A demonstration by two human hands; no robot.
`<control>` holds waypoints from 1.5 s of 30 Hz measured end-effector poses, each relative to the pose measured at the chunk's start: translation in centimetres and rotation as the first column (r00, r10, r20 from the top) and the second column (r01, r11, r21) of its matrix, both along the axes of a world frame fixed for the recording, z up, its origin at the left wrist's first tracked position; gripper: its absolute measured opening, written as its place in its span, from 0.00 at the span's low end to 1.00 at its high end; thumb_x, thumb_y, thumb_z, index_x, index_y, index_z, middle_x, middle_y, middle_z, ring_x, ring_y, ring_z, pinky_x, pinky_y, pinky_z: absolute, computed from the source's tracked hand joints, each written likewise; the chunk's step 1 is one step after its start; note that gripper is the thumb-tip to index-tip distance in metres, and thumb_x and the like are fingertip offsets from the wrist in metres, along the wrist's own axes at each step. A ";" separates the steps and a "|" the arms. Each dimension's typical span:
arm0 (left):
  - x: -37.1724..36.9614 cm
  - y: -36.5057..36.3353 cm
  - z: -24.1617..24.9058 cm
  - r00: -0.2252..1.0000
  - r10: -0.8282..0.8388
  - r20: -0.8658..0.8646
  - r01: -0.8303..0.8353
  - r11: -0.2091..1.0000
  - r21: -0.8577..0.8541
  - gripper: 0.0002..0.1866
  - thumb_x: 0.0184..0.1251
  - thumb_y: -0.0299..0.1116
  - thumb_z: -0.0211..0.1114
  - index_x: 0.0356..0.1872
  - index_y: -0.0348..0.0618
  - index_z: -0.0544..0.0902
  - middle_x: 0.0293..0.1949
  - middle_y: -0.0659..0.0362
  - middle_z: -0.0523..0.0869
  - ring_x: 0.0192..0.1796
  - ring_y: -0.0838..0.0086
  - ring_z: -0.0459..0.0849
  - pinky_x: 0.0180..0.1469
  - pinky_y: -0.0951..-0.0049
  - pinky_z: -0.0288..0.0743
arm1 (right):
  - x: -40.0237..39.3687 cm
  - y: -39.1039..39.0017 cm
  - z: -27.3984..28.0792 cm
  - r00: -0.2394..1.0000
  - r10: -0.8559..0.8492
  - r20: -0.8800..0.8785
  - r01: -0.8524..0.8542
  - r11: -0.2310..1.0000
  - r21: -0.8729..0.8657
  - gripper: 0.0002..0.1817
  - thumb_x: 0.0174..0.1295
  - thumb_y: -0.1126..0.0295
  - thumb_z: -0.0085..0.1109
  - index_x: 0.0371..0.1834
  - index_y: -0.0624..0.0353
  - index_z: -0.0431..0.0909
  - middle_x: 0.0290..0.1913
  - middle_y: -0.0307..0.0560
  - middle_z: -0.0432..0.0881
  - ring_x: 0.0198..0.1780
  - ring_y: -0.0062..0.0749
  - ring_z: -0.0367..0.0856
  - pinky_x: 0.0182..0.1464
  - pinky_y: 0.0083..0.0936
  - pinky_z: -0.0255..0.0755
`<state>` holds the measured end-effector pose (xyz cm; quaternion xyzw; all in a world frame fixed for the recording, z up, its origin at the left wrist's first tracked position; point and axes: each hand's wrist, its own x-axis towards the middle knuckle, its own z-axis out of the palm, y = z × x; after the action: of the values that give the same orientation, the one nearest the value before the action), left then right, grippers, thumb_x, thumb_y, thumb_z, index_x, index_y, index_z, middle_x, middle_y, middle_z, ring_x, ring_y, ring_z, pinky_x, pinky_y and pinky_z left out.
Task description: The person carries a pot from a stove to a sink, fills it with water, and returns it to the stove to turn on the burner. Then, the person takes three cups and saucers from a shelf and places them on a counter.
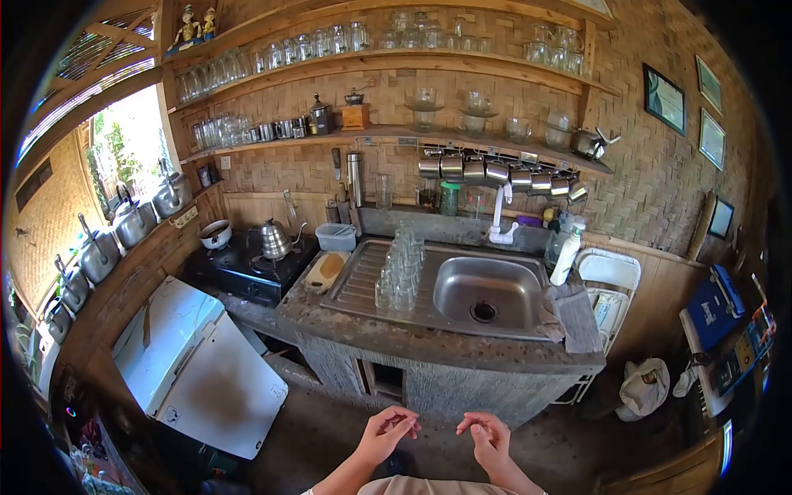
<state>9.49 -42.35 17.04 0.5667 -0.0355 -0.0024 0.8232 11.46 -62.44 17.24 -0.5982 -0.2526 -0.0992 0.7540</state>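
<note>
Both my hands hang in front of my body, in the air before the concrete counter (487,352). My left hand (386,433) is loosely curled, fingers bent and a little apart, with nothing visible in it. Opposite it, my right hand (488,437) has its fingers half bent and apart, and it holds nothing either. A gap lies between the two hands, and neither touches the counter. On the drainboard beyond them stand rows of clear glasses (399,268), left of the steel sink (487,285).
A white tap (500,216) rises behind the sink, with a white bottle (568,254) and a grey cloth (575,318) at its right. Left are a kettle (275,239) on the black stove (239,276) and a white chest freezer (219,379). Steel mugs (495,172) hang under the glass-filled shelves.
</note>
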 end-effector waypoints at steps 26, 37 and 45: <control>28.5 -1.1 4.5 0.967 -0.184 0.178 0.186 0.982 0.005 0.06 0.63 0.24 0.54 0.39 0.34 0.75 0.32 0.57 0.79 0.34 0.78 0.77 0.39 0.80 0.72 | 25.6 -2.5 2.6 0.968 -0.210 0.135 0.223 0.971 -0.091 0.10 0.56 0.78 0.52 0.42 0.66 0.73 0.34 0.46 0.78 0.26 0.12 0.68 0.28 0.09 0.57; 36.9 4.0 12.5 0.925 -0.128 0.357 0.095 0.989 0.110 0.05 0.62 0.23 0.55 0.38 0.33 0.75 0.31 0.56 0.79 0.33 0.77 0.78 0.37 0.80 0.73 | 36.8 -0.4 11.9 0.976 -0.095 0.196 0.094 0.995 0.013 0.19 0.62 0.67 0.48 0.54 0.63 0.64 0.40 0.48 0.75 0.40 0.28 0.73 0.40 0.22 0.67; 46.0 9.5 23.4 0.921 -0.056 0.385 -0.004 0.988 0.153 0.14 0.62 0.25 0.50 0.50 0.41 0.72 0.40 0.54 0.80 0.39 0.72 0.79 0.41 0.75 0.73 | 47.0 3.3 22.9 0.971 -0.078 0.225 0.097 0.992 -0.077 0.22 0.61 0.77 0.48 0.60 0.60 0.61 0.47 0.44 0.69 0.45 0.26 0.75 0.40 0.18 0.68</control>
<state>55.54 -32.87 40.42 0.6162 -0.2048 0.0963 0.7544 58.51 -59.17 40.13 -0.6265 -0.3127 -0.1873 0.6889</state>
